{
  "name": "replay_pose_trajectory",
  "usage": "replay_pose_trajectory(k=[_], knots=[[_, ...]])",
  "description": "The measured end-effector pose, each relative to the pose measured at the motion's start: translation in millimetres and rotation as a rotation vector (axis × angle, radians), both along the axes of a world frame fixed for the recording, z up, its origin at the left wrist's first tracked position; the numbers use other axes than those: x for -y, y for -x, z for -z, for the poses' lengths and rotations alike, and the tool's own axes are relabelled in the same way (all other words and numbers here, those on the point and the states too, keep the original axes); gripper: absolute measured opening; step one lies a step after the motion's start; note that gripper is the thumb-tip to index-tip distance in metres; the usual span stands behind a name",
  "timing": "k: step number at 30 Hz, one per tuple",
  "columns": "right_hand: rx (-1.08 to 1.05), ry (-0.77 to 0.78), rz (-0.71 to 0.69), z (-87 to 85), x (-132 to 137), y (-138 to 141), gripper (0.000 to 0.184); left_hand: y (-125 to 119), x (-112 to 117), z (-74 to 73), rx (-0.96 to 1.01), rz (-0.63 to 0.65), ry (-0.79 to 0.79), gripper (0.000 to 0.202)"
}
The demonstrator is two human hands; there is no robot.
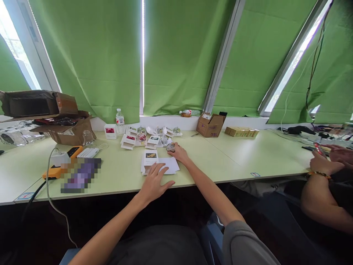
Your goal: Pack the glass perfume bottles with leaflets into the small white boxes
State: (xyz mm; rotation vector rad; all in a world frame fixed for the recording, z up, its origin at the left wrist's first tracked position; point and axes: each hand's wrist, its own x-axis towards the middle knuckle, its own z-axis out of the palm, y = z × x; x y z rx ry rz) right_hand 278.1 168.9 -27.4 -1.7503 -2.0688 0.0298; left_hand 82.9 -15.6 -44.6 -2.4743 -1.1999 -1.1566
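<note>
On the table, my left hand lies with fingers spread over the lower edge of a small white box with a yellow-flower picture. The box sits on flat white card, which spreads out to its right. My right hand has its fingers closed around a small round clear container with dark contents, resting on the table just behind the card. Its fingers partly hide the container. Behind both hands lie opened white boxes and several more round clear containers.
A closed white box and a water bottle stand back left. Brown cartons are piled farther left, near a charger with cables. Back right are a cardboard box and yellow boxes. Another person's hands are far right.
</note>
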Motion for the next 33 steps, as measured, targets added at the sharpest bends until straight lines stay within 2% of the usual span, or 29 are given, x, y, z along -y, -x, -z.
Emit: replay_pose_trajectory(k=[4,7,9,11,13,16,19,20,22,27,30,33], knots=[[-0.089,-0.018,0.011,-1.4,5.4,1.4,0.081,33.9,-9.0,-4.1,0.048,-0.054,0.049,0.043],[-0.175,-0.104,0.039,-6.5,13.7,0.9,0.083,57.7,-18.4,-2.7,0.018,-0.086,0.100,0.051],[-0.219,-0.245,0.040,-12.1,23.2,1.5,0.075,69.1,-23.8,0.2,-0.036,-0.088,0.120,0.055],[-0.243,-0.395,-0.025,-17.1,36.2,4.8,0.059,76.5,-27.3,3.5,-0.096,-0.079,0.139,0.054],[-0.261,-0.451,-0.126,-18.9,52.0,11.8,0.042,80.6,-28.4,5.5,-0.106,-0.097,0.139,0.051],[-0.194,-0.318,-0.333,-14.3,76.7,28.4,0.030,82.0,-27.2,4.6,-0.064,-0.143,0.122,0.045],[-0.095,-0.122,-0.532,-7.9,95.2,46.5,0.032,80.8,-25.3,1.5,-0.021,-0.175,0.100,0.043],[-0.067,-0.089,-0.557,-7.0,99.2,51.5,0.034,80.4,-25.1,0.9,-0.014,-0.183,0.100,0.044],[-0.025,-0.010,-0.543,-8.2,104.4,58.8,0.035,80.2,-25.7,0.8,-0.005,-0.205,0.139,0.047],[0.032,0.100,-0.442,-18.1,108.7,64.7,0.032,85.6,-32.1,2.9,0.154,-0.254,0.387,0.058],[0.029,0.097,-0.362,-20.5,109.0,67.9,0.035,88.3,-34.8,0.3,0.253,-0.201,0.516,0.064],[0.008,0.091,-0.293,-19.0,107.4,71.7,0.042,87.1,-35.5,-3.4,0.302,-0.088,0.544,0.063]])
